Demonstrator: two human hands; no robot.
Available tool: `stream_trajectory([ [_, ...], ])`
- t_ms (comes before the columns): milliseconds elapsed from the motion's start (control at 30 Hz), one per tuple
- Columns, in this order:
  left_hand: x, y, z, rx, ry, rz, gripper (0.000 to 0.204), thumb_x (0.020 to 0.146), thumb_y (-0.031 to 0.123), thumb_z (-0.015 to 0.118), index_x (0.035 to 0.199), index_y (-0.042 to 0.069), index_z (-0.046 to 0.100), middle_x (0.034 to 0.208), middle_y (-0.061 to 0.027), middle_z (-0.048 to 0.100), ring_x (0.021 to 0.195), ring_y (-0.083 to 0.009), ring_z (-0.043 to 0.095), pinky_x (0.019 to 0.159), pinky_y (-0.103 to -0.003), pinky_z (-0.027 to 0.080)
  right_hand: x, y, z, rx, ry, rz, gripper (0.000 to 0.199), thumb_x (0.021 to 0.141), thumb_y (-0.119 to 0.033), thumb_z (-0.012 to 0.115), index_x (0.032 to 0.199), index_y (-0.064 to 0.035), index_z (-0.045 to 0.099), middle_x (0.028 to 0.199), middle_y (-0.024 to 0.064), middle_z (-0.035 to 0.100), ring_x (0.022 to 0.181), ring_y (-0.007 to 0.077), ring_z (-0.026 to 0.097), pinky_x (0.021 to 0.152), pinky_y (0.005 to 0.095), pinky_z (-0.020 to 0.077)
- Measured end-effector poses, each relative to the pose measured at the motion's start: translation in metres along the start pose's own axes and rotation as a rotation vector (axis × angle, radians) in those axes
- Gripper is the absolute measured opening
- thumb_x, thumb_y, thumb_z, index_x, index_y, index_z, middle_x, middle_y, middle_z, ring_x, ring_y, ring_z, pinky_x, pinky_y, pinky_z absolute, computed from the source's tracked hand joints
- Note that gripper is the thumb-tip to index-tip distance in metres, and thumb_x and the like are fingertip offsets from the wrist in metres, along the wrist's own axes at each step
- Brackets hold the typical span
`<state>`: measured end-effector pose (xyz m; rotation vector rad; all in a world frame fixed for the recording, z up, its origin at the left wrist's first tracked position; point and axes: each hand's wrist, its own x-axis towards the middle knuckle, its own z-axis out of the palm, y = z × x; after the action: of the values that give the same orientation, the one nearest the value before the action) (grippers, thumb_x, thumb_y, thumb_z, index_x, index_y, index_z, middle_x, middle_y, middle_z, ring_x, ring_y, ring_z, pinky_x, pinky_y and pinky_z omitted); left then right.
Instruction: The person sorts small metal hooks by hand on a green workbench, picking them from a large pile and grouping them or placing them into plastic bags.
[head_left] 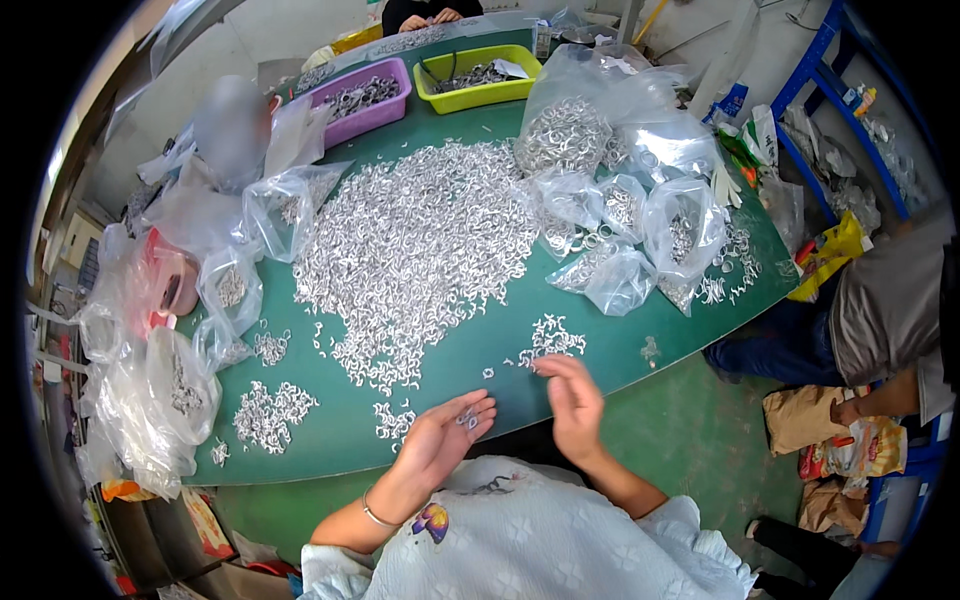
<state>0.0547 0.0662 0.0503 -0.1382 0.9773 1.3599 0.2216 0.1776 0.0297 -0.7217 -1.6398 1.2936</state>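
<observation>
My left hand (447,440) is turned palm up at the table's near edge, its fingers stretched and cupped. A few small silver metal pieces (467,420) rest on those fingers. To its right, my right hand (574,408) hovers with fingers extended and slightly bent, and nothing shows in it. Just beyond that hand lies a small pile of curved silver metal pieces (553,338). One loose metal piece (488,373) sits on the green tabletop (340,430) between the hands. A large spread heap of similar silver pieces (420,250) covers the middle of the table.
Clear plastic bags of metal pieces (685,225) stand at right; more plastic bags (150,390) crowd the left. At the back are a purple bin (402,104) and a yellow-green bin (480,97). A co-worker's hands (430,20) show beyond; another person (885,310) is at right.
</observation>
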Motion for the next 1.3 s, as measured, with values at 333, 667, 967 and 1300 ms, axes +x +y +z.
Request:
stream_trajectory([
  [333, 0.141, 0.049, 0.183, 0.207, -0.256, 0.101, 0.031, 0.100, 0.015, 0.047, 0.116, -0.011, 0.051, 0.116, -0.0214, 0.055, 0.112, -0.0278, 0.056, 0.101, -0.038, 0.047, 0.038, 0.056, -0.082, -0.353, 0.497, -0.068, 0.020, 0.095, -0.003, 0.049, 0.110, 0.0030, 0.062, 0.112, 0.0157, 0.059, 0.100, 0.0232, 0.058, 0.087, 0.0325, 0.0462],
  [667, 0.221, 0.058, 0.243, 0.305, -0.238, 0.151, 0.052, 0.101, 0.023, 0.043, 0.142, -0.008, 0.034, 0.153, -0.0267, 0.025, 0.146, -0.0334, 0.021, 0.118, -0.042, 0.021, 0.042, 0.059, -0.075, -0.536, 0.485, -0.071, 0.025, 0.095, -0.005, 0.048, 0.114, 0.0072, 0.058, 0.117, 0.0223, 0.055, 0.108, 0.0363, 0.055, 0.097, 0.0420, 0.0421],
  [967, 0.050, 0.089, 0.073, 0.275, -0.272, 0.419, 0.028, 0.096, 0.008, 0.053, 0.120, -0.006, 0.059, 0.116, -0.0144, 0.065, 0.109, -0.0217, 0.062, 0.094, -0.034, 0.048, 0.038, 0.068, -0.080, -0.586, 0.546, -0.207, 0.026, 0.095, -0.004, 0.050, 0.116, 0.0063, 0.059, 0.117, 0.0200, 0.057, 0.110, 0.0329, 0.054, 0.098, 0.0419, 0.0417],
  [1300, -0.075, -0.047, -0.121, -0.049, -0.130, 0.009, 0.030, 0.100, 0.017, 0.048, 0.110, -0.008, 0.063, 0.099, -0.0153, 0.069, 0.093, -0.0193, 0.065, 0.079, -0.030, 0.052, 0.005, 0.002, 0.075, -0.169, -0.780, -0.194, 0.036, 0.086, 0.000, 0.061, 0.121, 0.0002, 0.060, 0.123, 0.0173, 0.060, 0.115, 0.0363, 0.056, 0.097, 0.0423, 0.0449],
])
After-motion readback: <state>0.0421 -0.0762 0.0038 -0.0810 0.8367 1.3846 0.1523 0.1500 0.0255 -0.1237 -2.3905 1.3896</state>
